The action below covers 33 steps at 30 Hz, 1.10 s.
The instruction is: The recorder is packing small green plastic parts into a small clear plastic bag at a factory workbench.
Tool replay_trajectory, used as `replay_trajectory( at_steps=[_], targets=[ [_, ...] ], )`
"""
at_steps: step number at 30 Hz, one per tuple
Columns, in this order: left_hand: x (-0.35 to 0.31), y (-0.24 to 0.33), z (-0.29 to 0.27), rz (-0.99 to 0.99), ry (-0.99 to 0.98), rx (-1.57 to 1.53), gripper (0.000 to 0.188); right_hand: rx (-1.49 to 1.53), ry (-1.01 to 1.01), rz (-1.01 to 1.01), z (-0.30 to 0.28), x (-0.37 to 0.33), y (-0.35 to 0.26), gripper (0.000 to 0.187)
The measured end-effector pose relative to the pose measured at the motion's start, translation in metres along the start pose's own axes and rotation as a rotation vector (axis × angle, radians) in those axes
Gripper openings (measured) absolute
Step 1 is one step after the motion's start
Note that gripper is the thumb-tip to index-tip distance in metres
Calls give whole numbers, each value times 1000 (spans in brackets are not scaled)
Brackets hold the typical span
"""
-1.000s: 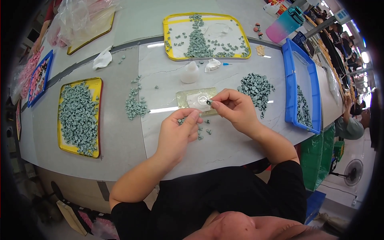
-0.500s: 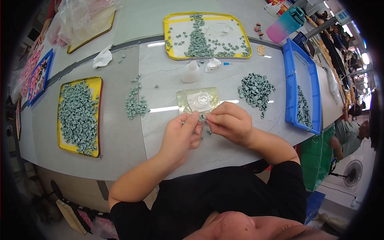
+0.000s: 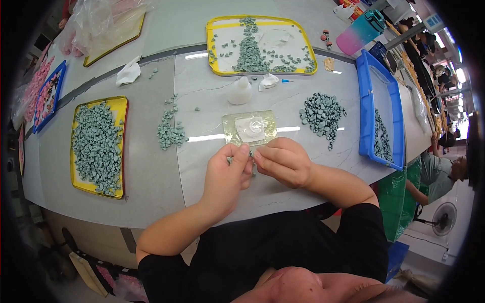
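Note:
My left hand point(image 3: 230, 171) and my right hand point(image 3: 284, 162) meet fingertip to fingertip over the near middle of the table. Pinched between them is a small grey-green piece point(image 3: 251, 153), mostly covered by my fingers. The left hand's curled fingers also have grey-green bits by them. Just beyond the hands lies a shiny yellowish square sheet point(image 3: 230, 132) with a white pad point(image 3: 244, 130) and a small round clear dish point(image 3: 256, 125) on it. Behind that stands a white squeeze bottle point(image 3: 239, 92).
Loose grey-green pieces form a pile point(image 3: 171, 132) at left and a darker pile point(image 3: 323, 117) at right. Yellow trays point(image 3: 125, 151) stand left and far middle point(image 3: 316, 60). A blue bin point(image 3: 368, 108) is at right, with a blue-pink bottle point(image 3: 359, 33) behind it.
My right hand has shifted slightly left and turned, its fingers now closer against the left fingertips. The left hand stays almost in place. A person at far right has moved an arm.

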State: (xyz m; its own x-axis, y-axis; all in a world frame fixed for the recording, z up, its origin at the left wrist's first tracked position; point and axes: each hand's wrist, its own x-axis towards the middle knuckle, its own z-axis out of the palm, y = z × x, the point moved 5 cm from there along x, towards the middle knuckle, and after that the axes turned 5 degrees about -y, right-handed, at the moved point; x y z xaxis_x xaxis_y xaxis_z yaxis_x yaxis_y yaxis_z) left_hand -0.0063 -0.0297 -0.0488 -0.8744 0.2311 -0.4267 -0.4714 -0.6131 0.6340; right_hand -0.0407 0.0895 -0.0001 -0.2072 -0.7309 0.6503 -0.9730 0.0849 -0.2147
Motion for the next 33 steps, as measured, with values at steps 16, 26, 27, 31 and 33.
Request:
replay_trajectory(
  at_steps=[16, 26, 27, 31, 33],
  targets=[
    [-18, 22, -3, 521, 138, 628, 20, 145, 152, 192, 5, 8, -10, 26],
    [-5, 27, -3, 203, 165, 740, 21, 67, -201, 415, -34, 0, 38, 22],
    [-5, 26, 0, 201, 135, 794, 21, -14, -250, 576, -40, -8, 50, 21],
    [-2, 26, 4, 208, 89, 882, 22, -211, -480, 913, -53, -33, 74, 18],
    [-2, 28, 6, 192, 104, 855, 19, -233, -529, 950, -52, -39, 76, 16]
  ],
)
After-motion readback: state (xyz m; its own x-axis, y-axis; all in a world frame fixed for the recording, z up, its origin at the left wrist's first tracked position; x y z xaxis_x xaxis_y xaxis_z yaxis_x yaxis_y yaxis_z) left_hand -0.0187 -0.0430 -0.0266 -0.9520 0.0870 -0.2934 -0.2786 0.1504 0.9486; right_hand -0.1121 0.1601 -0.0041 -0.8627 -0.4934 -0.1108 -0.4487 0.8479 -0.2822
